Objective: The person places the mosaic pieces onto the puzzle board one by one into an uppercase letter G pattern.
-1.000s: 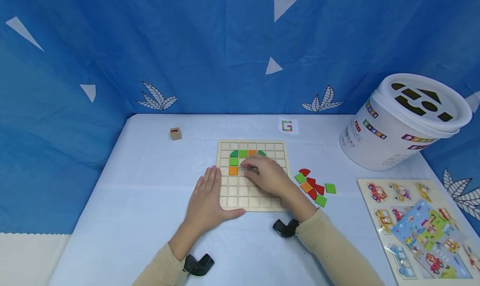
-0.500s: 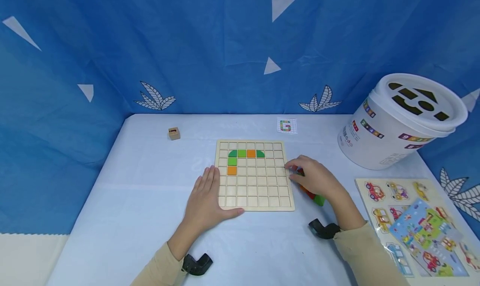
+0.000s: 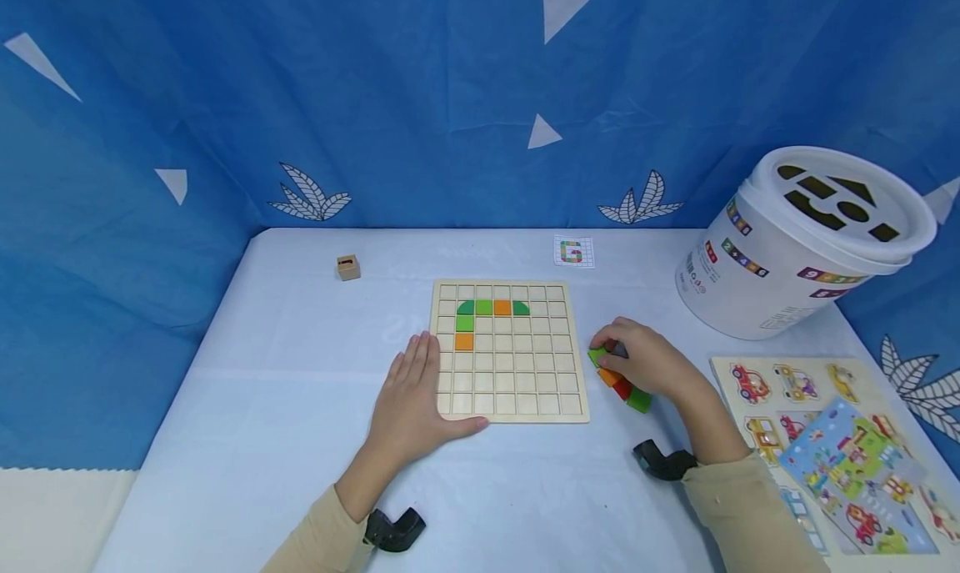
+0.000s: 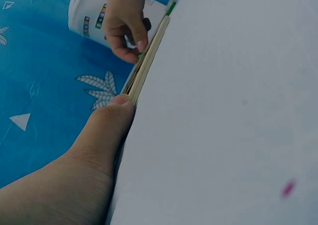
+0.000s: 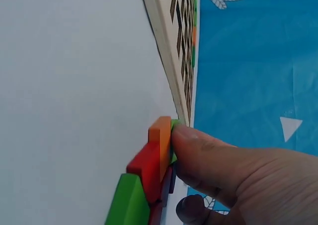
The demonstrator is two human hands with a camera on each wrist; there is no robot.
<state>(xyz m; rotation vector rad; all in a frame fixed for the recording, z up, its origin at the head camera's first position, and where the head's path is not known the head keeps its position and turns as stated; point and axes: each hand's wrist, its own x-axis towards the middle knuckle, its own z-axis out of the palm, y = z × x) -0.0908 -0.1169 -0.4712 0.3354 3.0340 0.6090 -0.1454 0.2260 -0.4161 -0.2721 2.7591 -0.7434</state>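
My left hand (image 3: 408, 402) lies with straight fingers along the left side of a wooden grid board (image 3: 517, 383), its thumb at the front edge. My right hand (image 3: 647, 360) is over the loose tiles right of the board. Thumb and curled fingers pinch a green square tile (image 3: 596, 356); in the right wrist view the thumb presses that green tile (image 5: 174, 121). Beside it lie an orange tile (image 3: 609, 378), a red tile (image 3: 623, 389) and another green tile (image 3: 639, 400); the hand hides others. Green and orange tiles (image 3: 483, 307) fill part of the board's upper left.
A pattern card (image 3: 573, 252) lies behind the board, and a small wooden block (image 3: 348, 267) sits at the back left. A white bucket (image 3: 772, 281) with a shape-sorter lid stands at the back right. A vehicle puzzle board (image 3: 731, 377) lies at the right.
My right hand has moved from above the board, where a bit of red showed at its fingers, right to the loose tiles. My left hand stays in place.
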